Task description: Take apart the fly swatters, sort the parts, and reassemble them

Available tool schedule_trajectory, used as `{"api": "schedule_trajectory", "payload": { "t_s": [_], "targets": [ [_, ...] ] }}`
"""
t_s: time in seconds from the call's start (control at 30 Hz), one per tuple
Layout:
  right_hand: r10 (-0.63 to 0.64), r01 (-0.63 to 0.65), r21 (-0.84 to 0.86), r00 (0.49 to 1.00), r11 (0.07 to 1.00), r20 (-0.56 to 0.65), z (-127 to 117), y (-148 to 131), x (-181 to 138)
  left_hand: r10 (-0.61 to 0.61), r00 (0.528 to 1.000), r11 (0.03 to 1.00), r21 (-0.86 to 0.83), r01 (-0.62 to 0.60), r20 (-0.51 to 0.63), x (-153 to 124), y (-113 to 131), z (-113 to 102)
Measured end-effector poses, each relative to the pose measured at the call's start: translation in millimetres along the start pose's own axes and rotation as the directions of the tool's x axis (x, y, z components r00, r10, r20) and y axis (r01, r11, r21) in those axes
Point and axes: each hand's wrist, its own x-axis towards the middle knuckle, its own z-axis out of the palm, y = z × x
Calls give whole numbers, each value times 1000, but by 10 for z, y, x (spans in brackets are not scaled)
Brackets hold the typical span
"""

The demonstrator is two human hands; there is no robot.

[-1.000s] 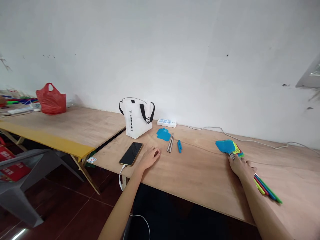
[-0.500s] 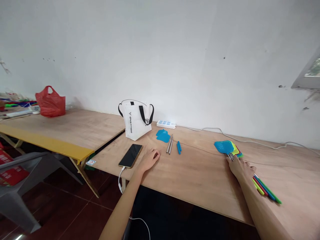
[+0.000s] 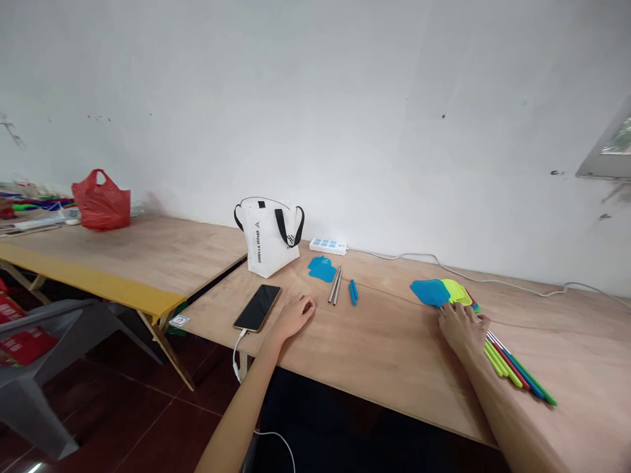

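My left hand [image 3: 294,315] rests on the wooden table [image 3: 384,341] with fingers curled loosely, just right of a black phone [image 3: 257,307] and holding nothing. Over on the right, my right hand [image 3: 461,327] lies palm down on a stack of fly swatters [image 3: 444,292], covering the middle of their metal shafts; the blue swatter head is pulled out to the left of the yellow one. Their coloured handles [image 3: 517,371] fan out behind my wrist. In the middle lie a loose blue swatter head [image 3: 321,268], two metal rods [image 3: 336,286] and two blue grips [image 3: 353,291].
A white tote bag [image 3: 270,236] stands near the wall beside a white power strip [image 3: 328,246] whose cable runs right. A second table [image 3: 123,253] to the left carries a red plastic bag [image 3: 101,200]. A grey chair [image 3: 44,348] stands at lower left.
My right hand has slid left along the swatter shafts, and the blue swatter head has moved left, apart from the yellow one. The left hand has stayed put.
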Motion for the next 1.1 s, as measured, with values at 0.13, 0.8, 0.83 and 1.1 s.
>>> {"api": "schedule_trajectory", "payload": {
  "t_s": [0.13,0.8,0.83,1.1],
  "targets": [
    [-110,110,13,993,994,-31,-72,-114,-19,5,1000,1000,4,-5,-2,9,-14,10],
    [-458,423,454,888,784,-39,-252,-1830,151,11,1000,1000,3,-11,1,4,-51,27],
    [-448,411,464,893,784,-34,-255,-1888,169,9,1000,1000,7,-9,2,5,-57,30],
    [-377,312,531,926,788,16,-242,-2240,266,17,1000,1000,14,-17,4,8,-52,21]
  ]
}}
